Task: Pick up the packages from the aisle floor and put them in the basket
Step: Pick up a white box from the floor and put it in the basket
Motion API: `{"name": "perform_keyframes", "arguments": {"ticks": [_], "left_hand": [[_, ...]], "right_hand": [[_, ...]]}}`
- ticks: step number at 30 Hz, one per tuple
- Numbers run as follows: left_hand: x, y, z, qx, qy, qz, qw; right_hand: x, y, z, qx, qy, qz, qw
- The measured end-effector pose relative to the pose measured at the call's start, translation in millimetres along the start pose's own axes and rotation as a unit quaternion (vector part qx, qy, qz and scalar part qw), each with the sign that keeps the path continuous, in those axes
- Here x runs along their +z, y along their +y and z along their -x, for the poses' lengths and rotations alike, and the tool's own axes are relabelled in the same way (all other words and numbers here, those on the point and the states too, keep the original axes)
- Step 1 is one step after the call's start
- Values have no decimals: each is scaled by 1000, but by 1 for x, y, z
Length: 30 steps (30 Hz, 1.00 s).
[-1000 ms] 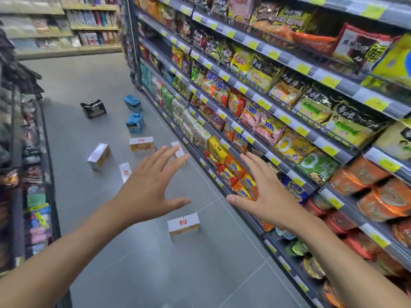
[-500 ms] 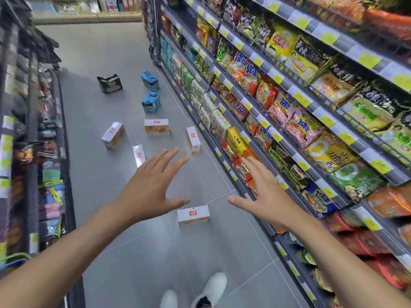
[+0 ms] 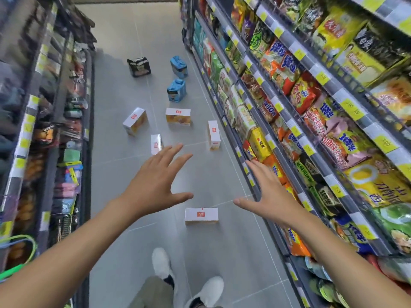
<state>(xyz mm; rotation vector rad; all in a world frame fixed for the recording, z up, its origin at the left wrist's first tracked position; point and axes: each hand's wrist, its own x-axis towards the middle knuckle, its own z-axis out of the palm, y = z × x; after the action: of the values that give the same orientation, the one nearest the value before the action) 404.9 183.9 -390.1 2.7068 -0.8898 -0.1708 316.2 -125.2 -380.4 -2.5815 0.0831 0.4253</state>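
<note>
Both hands are spread wide, fingers (image 3: 178, 163) straight, nothing gripped. The left hand (image 3: 155, 185) and right hand (image 3: 272, 197) are held above the nearest white carton (image 3: 201, 215), flanking it, seemingly for a two-sided grab. It's a crisp cardboard rectangle, laid flat on smooth grey floor tiles (image 3: 124, 252). More cartons (image 3: 178, 116) and soft blue packs (image 3: 176, 91) are scattered beyond. A green handle (image 3: 33, 247), probably the basket's, is glimpsed far left.

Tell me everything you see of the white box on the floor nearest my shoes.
The white rectangular cardboard box lies flat on the grey tiled floor, long side across the aisle. Its top is white with a small red logo; the side facing the camera shows yellow-orange print. It looks closed. Only the floor touches it.
</note>
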Motion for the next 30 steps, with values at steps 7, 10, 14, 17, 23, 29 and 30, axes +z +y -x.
{"name": "perform_keyframes", "arguments": {"ticks": [7, 10, 14, 17, 23, 29, 30], "left_hand": [[52, -31, -32, 22, -58, -12, 998], [85, -44, -44, 27, -81, -4, 996], [143, -66, -59, 36, -106, -12, 994], [200, -84, -69, 37, -120, -13, 992], [357, -134, -93, 8, -152, -10, 988], [530, -177, -118, -55, -205, 33, 977], [560, -183, -121, -68, -219, 41, 972]], "right_hand": [[35, 19, -51, 22, -9, 0, 1000], [64, 32, -69, 35, -16, -12, 999], [112, 58, -98, 37, -25, -12, 999], [155, 85, -125, 38, -42, -7, 998], [279, 169, -188, 49, -52, -24, 997], [425, 265, -259, 81, -88, 11, 993], [450, 279, -269, 83, -98, 28, 991]]}}
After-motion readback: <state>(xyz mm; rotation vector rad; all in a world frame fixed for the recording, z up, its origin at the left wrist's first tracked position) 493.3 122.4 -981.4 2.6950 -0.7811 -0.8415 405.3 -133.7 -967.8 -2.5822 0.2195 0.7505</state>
